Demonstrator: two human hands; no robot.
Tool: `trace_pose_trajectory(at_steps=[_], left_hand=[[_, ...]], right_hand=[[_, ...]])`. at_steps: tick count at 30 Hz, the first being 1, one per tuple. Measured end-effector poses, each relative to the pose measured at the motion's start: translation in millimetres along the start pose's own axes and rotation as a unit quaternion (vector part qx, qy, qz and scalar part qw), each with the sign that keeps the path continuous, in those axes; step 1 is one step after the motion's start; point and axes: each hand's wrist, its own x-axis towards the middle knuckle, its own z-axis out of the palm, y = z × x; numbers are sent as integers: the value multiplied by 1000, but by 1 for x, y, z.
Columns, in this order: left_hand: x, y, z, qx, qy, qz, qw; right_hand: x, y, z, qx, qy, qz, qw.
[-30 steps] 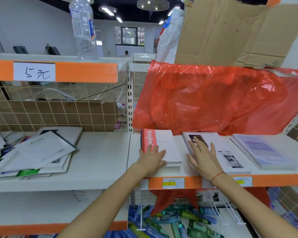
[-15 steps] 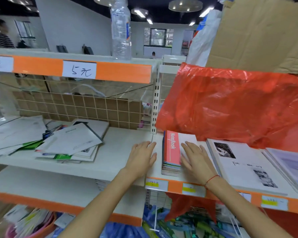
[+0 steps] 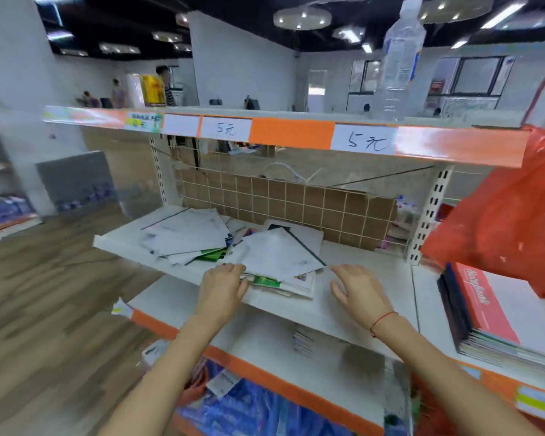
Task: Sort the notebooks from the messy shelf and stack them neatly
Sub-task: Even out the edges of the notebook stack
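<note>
On the white shelf [image 3: 353,269] under the orange price strip, the messy pile of notebooks [image 3: 233,247] lies scattered, covers overlapping at odd angles, with 1 large white notebook [image 3: 280,253] lying skewed on top, its corner pointing toward the shelf's front edge. Both hands reach in from below. The left hand [image 3: 222,286] is at the pile's front edge, fingers curled down over the lower covers near a green one [image 3: 265,281]; whether it already pinches them I cannot tell, the view being blurred. The right hand [image 3: 357,291] hovers just beside the pile's right side, fingers loosely spread and holding nothing, apart from the paper. So the pile sits ahead of and between the 2 hands, closer to the left one, and it spreads mostly left to right along the shelf. My judgement: the coming move is a gather from both sides, with the left hand leading. Off to the right, on the neighbouring shelf section, a neat stack [image 3: 485,322] topped by a red-spined notebook waits, partly under a red plastic bag [image 3: 510,215].
</note>
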Motion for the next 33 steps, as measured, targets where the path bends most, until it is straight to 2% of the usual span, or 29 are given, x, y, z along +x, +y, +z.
trace_pose_trajectory(at_steps=[7, 10, 13, 15, 23, 27, 33], left_hand=[[8, -112, -3, 19, -42, 6, 999], [12, -138, -2, 22, -40, 14, 999], [20, -154, 4, 33, -42, 11, 998], [26, -165, 12, 45, -37, 14, 998], [59, -184, 39, 59, -94, -35, 993], [76, -189, 44, 72, -111, -48, 990], [102, -203, 48, 90, -201, -74, 973]], right_hand=[[57, -80, 52, 7, -28, 11, 1000], [70, -97, 67, -51, -115, 48, 991], [82, -100, 74, -99, -218, 114, 964], [87, -99, 79, -97, -245, 126, 956], [105, -98, 82, -155, -260, 17, 953], [119, -95, 83, -65, -251, 33, 965], [122, -98, 102, -101, -298, 52, 948]])
